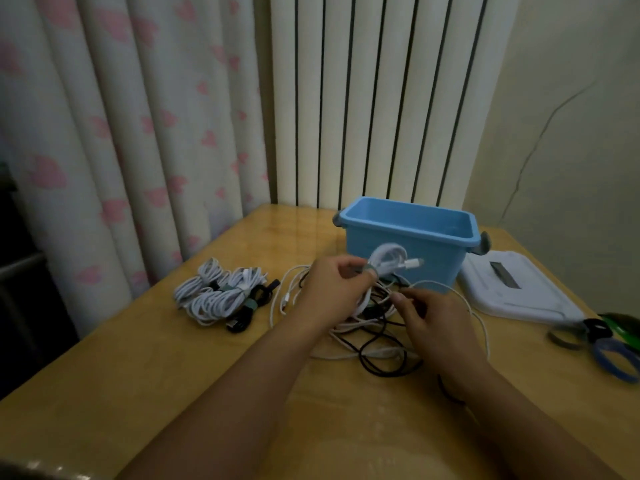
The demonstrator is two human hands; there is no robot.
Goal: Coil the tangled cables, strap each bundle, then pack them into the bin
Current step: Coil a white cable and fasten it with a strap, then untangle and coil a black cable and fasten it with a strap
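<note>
The left hand (332, 289) is pinching a coiled white cable (388, 259) with curled fingers, just before the blue bin (408, 237) near the table's (173, 375) far edge. The right hand (436, 327) is hovering over the tangled cables (374, 348), fingers loosely curled, holding nothing I can make out.

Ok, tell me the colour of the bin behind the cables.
Light blue, with grey handle clips at its ends; the bin shows clearly in the head view.

Scissors (604, 344) blurred, cut off at right edge; bin (408, 237) interior hidden by near wall.
</note>
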